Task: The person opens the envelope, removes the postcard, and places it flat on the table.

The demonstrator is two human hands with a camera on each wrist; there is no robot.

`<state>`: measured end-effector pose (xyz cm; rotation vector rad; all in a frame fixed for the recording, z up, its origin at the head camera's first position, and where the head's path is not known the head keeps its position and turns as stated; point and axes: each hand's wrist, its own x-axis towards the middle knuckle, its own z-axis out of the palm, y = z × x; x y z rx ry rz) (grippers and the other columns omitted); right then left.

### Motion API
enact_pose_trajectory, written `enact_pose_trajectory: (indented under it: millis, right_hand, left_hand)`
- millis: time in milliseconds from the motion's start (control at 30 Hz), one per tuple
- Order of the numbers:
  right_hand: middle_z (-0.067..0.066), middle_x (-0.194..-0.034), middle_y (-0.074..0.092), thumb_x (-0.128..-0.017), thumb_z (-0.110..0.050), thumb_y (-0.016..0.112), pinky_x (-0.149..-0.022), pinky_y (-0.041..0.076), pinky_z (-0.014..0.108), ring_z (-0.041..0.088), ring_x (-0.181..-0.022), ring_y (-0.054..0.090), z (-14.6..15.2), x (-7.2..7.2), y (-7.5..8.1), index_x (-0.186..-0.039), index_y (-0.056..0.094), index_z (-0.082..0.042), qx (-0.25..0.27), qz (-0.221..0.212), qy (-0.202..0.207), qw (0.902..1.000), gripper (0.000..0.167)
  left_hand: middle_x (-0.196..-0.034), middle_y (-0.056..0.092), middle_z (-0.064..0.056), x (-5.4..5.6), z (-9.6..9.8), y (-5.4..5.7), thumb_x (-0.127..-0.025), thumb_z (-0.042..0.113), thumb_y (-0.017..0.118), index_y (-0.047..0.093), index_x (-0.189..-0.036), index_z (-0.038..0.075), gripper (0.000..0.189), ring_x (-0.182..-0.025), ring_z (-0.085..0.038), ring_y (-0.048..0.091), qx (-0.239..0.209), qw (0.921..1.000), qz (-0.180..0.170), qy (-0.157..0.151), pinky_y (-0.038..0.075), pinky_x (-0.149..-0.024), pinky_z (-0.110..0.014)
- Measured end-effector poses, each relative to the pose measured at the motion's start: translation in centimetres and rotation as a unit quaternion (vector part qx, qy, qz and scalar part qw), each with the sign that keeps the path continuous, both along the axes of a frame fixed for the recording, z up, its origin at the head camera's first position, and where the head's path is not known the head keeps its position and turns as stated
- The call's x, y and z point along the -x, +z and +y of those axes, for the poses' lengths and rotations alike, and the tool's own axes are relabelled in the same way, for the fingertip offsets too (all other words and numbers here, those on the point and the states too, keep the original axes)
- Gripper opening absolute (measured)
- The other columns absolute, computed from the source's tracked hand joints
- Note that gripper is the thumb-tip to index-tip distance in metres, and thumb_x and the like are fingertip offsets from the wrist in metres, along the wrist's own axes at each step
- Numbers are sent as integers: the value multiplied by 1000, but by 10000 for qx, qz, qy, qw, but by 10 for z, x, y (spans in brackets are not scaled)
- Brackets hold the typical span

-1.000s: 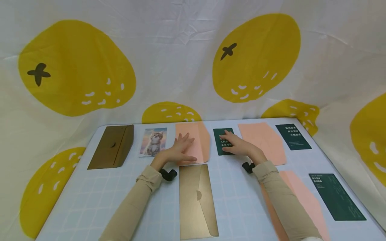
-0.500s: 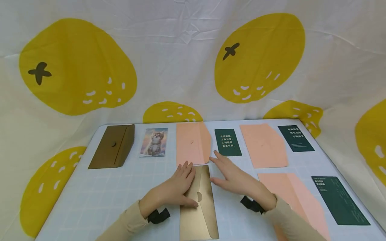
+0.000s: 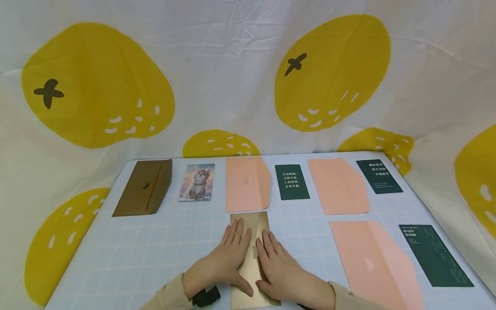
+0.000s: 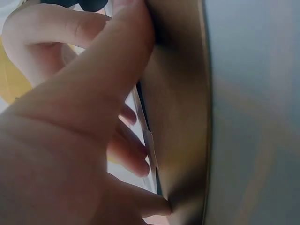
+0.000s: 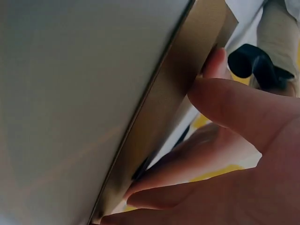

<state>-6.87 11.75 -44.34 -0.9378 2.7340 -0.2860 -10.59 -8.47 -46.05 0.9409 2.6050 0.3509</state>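
In the head view a gold envelope (image 3: 251, 272) lies lengthwise at the front middle of the table. My left hand (image 3: 226, 258) rests on its left half, fingers straight and pointing away, thumb toward the lower middle. On the flap side sits my right hand (image 3: 280, 269), its straight fingers close by the half-round tab (image 3: 255, 252) and its thumb at the flap's edge. A dark gap shows under the flap there. Both wrist views catch the envelope from the side: the left thumb (image 4: 126, 51) on its surface, the right thumb (image 5: 225, 101) touching the flap.
Behind stand a brown envelope (image 3: 139, 189), a kitten card (image 3: 197, 185), a pink envelope (image 3: 242, 193), a green card (image 3: 291, 189), another pink envelope (image 3: 337, 193) and a green card (image 3: 381, 181). A larger pink envelope (image 3: 368, 245) and green card (image 3: 434, 258) lie front right.
Both hands have come back toward the front, from the rear pink envelope and green card onto the gold envelope. The right hand has moved left onto the flap. The cards and envelopes stay in place.
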Motion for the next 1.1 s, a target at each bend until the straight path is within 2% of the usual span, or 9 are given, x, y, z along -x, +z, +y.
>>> enact_pose_trajectory:
  millis: [200,600,833,967,1100]
  right_hand:
    - [37,-156,14,-85,-36,68,-110,31,56,50,-145,15,2,-1,-4,-147,30,15,125,-52,-117,9998,89]
    - [36,-157,14,-83,-36,67,-112,29,55,48,-146,14,2,2,-4,-148,29,14,140,-183,-189,9996,90]
    - [33,-158,14,-81,-32,66,-111,30,55,46,-147,13,5,4,5,-150,28,12,280,-298,-202,9990,89]
    - [32,-159,11,-77,-25,70,-110,31,57,47,-147,11,11,6,15,-152,25,9,566,-367,-205,9975,93]
    - [31,-160,11,-74,-12,71,-111,28,59,47,-147,10,20,9,26,-150,32,9,687,-131,-79,9975,87]
  left_hand:
    - [-158,-12,-33,-2,4,3,-57,73,79,9,-156,-6,144,-146,-47,-13,44,9998,-163,81,9,-116,-59]
    - [-158,-14,-34,-2,4,6,-59,72,78,8,-156,-6,143,-146,-47,-13,102,9997,-206,41,9,-116,-59]
    - [-158,-13,-34,-1,4,6,-59,71,79,8,-156,-7,143,-146,-47,-13,52,9998,-198,56,10,-116,-59]
    - [-158,-14,-33,-1,4,7,-58,71,79,8,-156,-7,144,-146,-47,-13,93,9998,-187,64,10,-116,-58]
    - [-158,-14,-32,-2,4,8,-57,72,78,8,-156,-5,144,-147,-45,-14,186,9995,-215,109,9,-117,-57]
